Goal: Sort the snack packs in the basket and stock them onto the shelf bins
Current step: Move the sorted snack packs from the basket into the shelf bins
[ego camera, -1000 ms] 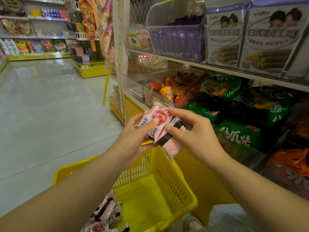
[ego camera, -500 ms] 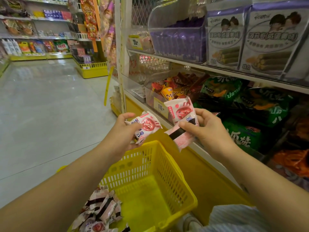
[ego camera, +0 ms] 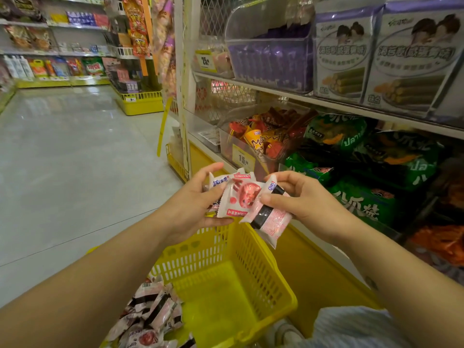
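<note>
Both hands meet above the yellow basket (ego camera: 253, 267). My left hand (ego camera: 193, 207) grips a white-and-pink snack pack (ego camera: 221, 183). In front of it lies a pack with a red round picture (ego camera: 242, 197), touched by both hands. My right hand (ego camera: 301, 199) pinches a pink pack with a black band (ego camera: 268, 217) that hangs down over the basket rim. Several more pink and black packs (ego camera: 150, 315) lie in the near left corner of the basket. A clear shelf bin (ego camera: 253, 149) with a "15" price tag stands just beyond the hands.
Green snack bags (ego camera: 364, 197) fill the shelf to the right of the bin. Above are a clear bin of purple packs (ego camera: 271, 59) and white boxes (ego camera: 411, 59). A white shelf post (ego camera: 182, 79) stands to the left. Grey aisle floor (ego camera: 62, 159) stretches away at left.
The hands had moved apart, each with packs; now they have come back together above the basket, and the red-picture pack sits between them.
</note>
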Action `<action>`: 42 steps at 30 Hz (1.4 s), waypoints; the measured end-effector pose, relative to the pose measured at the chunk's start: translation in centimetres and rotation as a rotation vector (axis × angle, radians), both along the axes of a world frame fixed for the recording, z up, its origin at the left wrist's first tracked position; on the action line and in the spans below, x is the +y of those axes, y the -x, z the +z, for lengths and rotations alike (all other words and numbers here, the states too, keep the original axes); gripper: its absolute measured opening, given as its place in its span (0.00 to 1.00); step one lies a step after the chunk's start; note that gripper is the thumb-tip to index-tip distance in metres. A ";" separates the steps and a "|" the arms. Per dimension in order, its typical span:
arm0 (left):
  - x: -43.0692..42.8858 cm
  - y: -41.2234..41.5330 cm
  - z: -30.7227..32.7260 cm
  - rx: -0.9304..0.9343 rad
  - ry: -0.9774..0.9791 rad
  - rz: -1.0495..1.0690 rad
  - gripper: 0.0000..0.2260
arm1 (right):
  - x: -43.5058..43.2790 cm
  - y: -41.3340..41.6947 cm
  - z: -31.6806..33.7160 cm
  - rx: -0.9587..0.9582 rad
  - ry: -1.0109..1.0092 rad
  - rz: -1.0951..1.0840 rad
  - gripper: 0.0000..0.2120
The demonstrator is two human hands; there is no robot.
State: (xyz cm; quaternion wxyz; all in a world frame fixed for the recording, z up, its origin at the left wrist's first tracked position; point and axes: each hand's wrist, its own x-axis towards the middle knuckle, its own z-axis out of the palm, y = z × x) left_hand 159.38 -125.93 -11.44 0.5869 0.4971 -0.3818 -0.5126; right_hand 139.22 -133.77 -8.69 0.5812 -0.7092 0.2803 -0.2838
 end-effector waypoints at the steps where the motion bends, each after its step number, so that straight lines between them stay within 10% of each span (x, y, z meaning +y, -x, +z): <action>1: 0.0 -0.1 0.0 0.028 0.002 -0.006 0.14 | 0.1 0.0 0.0 0.010 0.011 0.000 0.21; 7: -0.2 0.0 0.0 0.115 -0.005 -0.039 0.11 | 0.0 -0.1 -0.1 -0.015 -0.025 -0.023 0.17; 13: -0.6 0.1 0.1 0.279 0.021 0.087 0.10 | 0.8 -2.1 -0.5 -0.401 -0.546 -0.123 0.08; 24: -0.1 0.1 -0.2 0.033 0.047 0.083 0.22 | 1.9 -1.9 -0.4 0.179 0.022 0.024 0.11; 29: 0.4 -1.3 -0.1 -0.310 -0.048 -0.102 0.18 | 0.2 -0.3 0.4 0.138 0.052 -0.024 0.24; 37: 0.2 0.3 -0.5 -0.180 -0.025 -0.073 0.21 | 1.1 -2.0 -0.7 0.195 0.101 -0.014 0.14; 42: 0.0 0.3 0.1 0.078 0.040 0.018 0.23 | 0.7 -2.1 -0.9 -0.065 -0.236 -0.122 0.09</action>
